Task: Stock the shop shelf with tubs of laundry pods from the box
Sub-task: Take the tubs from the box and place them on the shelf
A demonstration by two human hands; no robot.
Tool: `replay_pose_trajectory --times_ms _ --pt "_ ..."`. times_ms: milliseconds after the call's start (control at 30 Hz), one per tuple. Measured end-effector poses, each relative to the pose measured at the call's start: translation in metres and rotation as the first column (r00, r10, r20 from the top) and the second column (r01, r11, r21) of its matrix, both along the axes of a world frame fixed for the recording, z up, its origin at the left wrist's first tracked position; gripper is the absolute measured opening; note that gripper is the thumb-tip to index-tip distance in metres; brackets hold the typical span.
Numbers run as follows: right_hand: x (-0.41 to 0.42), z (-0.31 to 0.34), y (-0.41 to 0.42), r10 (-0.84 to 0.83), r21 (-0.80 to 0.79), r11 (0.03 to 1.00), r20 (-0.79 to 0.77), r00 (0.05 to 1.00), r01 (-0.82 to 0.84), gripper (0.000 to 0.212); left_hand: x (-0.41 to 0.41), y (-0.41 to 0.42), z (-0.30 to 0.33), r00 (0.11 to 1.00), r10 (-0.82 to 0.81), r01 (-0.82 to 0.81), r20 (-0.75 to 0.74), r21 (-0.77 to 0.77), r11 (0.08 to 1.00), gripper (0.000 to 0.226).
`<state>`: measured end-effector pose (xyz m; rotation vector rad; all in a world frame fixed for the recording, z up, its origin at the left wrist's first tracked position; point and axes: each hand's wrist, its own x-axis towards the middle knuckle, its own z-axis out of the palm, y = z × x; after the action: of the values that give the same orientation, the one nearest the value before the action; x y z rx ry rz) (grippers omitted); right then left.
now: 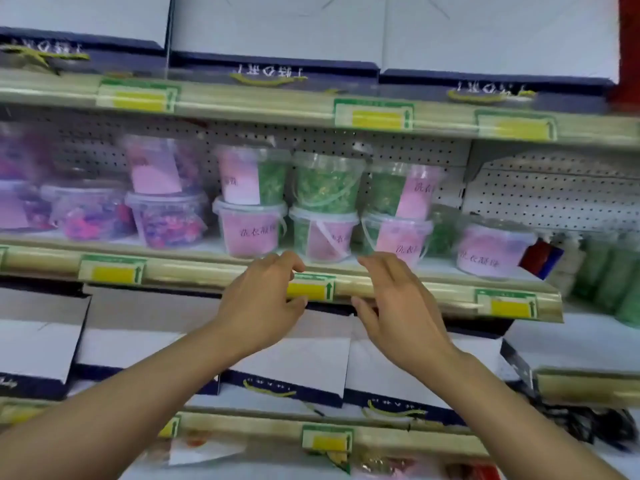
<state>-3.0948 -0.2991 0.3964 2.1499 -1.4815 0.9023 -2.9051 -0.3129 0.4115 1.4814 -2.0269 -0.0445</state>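
Observation:
Clear tubs of laundry pods stand two high on the middle shelf (207, 268). Those on the left hold purple and pink pods (169, 220); those in the middle hold green pods behind pink labels (323, 233). A single tub (491, 249) stands alone at the right end of the row. My left hand (263, 306) and my right hand (391, 306) hover side by side just in front of the shelf's edge, below the middle tubs. Both hold nothing and their fingers are loosely bent. The box is out of view.
Navy and white boxes (277, 29) fill the shelf above, and similar boxes (287, 368) sit on the shelf below. Green bottles (609, 275) stand at the far right. Yellow price tags (310, 289) line the shelf edges. Bare shelf lies beside the lone right tub.

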Motion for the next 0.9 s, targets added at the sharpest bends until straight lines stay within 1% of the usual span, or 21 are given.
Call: replay_pose_trajectory --times_ms 100,200,333,433,500,633,700,800,900 --pt "0.024 -0.043 0.014 0.047 0.15 0.988 -0.065 0.997 -0.037 0.044 0.021 0.015 -0.04 0.999 -0.025 0.017 0.048 0.146 0.989 0.036" --pt "0.048 -0.091 0.025 0.083 0.322 0.946 -0.115 0.99 -0.042 0.045 0.043 0.025 -0.086 0.994 -0.05 0.022 0.093 0.278 0.96 0.031" --pt "0.081 -0.154 0.036 0.076 0.548 0.836 -0.151 0.986 0.019 0.045 0.077 0.031 -0.155 0.989 -0.082 0.019 0.125 0.439 0.898 0.03" --pt "0.104 -0.208 0.045 0.06 0.656 0.754 -0.135 0.989 0.044 0.049 0.104 0.037 -0.213 0.987 -0.101 0.019 0.124 0.536 0.844 0.031" --pt "0.115 -0.246 0.053 0.057 0.734 0.677 -0.137 0.989 0.062 0.049 0.121 0.043 -0.254 0.988 -0.102 0.012 0.113 0.609 0.793 0.03" --pt "0.124 -0.318 0.072 0.028 0.836 0.542 -0.118 0.993 0.084 0.047 0.146 0.062 -0.335 0.994 -0.083 0.005 0.07 0.733 0.68 0.026" --pt "0.124 -0.354 0.082 0.019 0.883 0.456 -0.13 0.991 0.107 0.047 0.153 0.074 -0.375 0.994 -0.073 -0.017 0.079 0.784 0.621 0.028" --pt "0.119 -0.403 0.091 0.029 0.932 0.333 -0.16 0.987 0.142 0.042 0.157 0.088 -0.428 0.993 -0.07 -0.036 0.09 0.835 0.548 0.028" --pt "0.112 -0.453 0.092 0.031 0.952 0.252 -0.189 0.982 0.175 0.044 0.157 0.099 -0.48 0.995 -0.031 -0.068 0.095 0.871 0.487 0.027"
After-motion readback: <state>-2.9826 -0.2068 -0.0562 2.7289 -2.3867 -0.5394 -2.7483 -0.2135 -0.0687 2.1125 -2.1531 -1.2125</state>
